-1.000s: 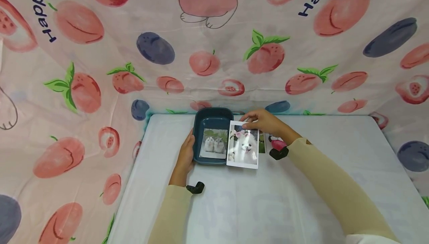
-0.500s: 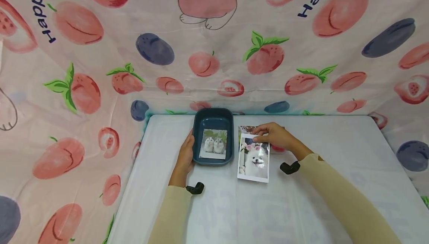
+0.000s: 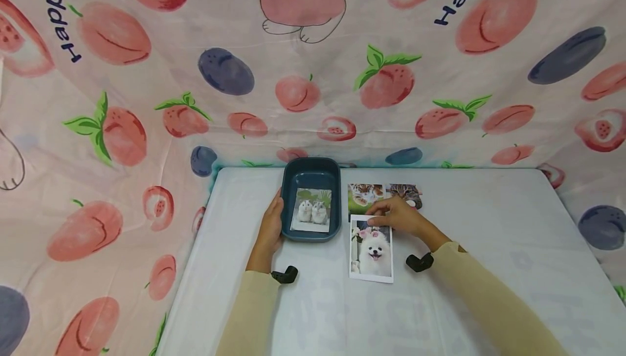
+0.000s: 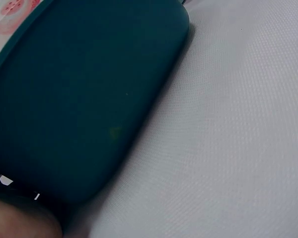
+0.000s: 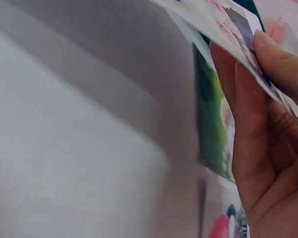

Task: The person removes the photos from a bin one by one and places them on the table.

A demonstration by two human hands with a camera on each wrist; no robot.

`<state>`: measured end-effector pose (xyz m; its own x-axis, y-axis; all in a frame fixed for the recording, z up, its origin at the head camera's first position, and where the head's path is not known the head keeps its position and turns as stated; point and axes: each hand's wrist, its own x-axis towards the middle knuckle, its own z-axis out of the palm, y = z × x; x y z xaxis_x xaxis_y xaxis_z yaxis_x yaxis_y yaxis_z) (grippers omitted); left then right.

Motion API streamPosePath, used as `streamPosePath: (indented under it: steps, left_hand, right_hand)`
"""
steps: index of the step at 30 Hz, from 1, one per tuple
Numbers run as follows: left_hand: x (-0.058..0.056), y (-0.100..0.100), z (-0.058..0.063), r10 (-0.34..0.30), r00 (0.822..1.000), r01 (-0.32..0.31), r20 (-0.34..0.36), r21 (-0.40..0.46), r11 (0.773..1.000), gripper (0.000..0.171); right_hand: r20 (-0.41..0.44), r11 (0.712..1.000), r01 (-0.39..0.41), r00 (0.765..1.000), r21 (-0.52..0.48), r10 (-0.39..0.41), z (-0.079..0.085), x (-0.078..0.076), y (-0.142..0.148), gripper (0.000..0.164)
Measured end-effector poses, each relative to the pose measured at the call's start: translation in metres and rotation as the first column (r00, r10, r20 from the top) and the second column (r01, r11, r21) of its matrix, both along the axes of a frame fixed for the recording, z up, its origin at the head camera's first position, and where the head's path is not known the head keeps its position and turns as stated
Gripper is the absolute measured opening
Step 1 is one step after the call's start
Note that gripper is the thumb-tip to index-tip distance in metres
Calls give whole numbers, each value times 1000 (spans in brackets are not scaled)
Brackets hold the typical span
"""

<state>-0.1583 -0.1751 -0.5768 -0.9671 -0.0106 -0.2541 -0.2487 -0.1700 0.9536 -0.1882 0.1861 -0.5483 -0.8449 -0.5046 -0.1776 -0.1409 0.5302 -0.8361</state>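
Note:
My right hand (image 3: 403,220) pinches a photo card of a white fluffy dog (image 3: 374,253) by its top edge, thumb on the front and fingers behind, as the right wrist view shows. The card is held off the table. Beyond it lie a tiger photo card (image 3: 367,194) and a cat photo card (image 3: 406,190), both partly covered. On the left, my left hand (image 3: 268,228) rests with extended fingers against the outer side of a dark blue-green tray (image 3: 311,163). Inside that tray lies a photo card of two hamsters (image 3: 312,212).
A white cloth (image 3: 323,301) covers the table. Behind and to the sides hangs a pink fruit-printed curtain (image 3: 342,68), meeting the table's back edge just behind the tray.
My right hand has carried the dog card away from the tray's right side, rightward and toward me. The tiger and cat cards show more now. My left hand and the tray stay put.

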Motion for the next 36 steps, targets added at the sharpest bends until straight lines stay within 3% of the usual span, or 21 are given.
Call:
streamPosePath:
  steps: [13, 36]
  left_hand:
    - [1, 0, 2, -13, 1000, 13, 6, -3, 1000, 49]
    - [0, -1, -1, -4, 1000, 4, -8, -16, 1000, 48]
  right_hand:
    - [-126, 999, 24, 992, 31, -20, -17, 9, -8, 19]
    - [-162, 999, 54, 985, 7, -52, -20, 6, -9, 24]
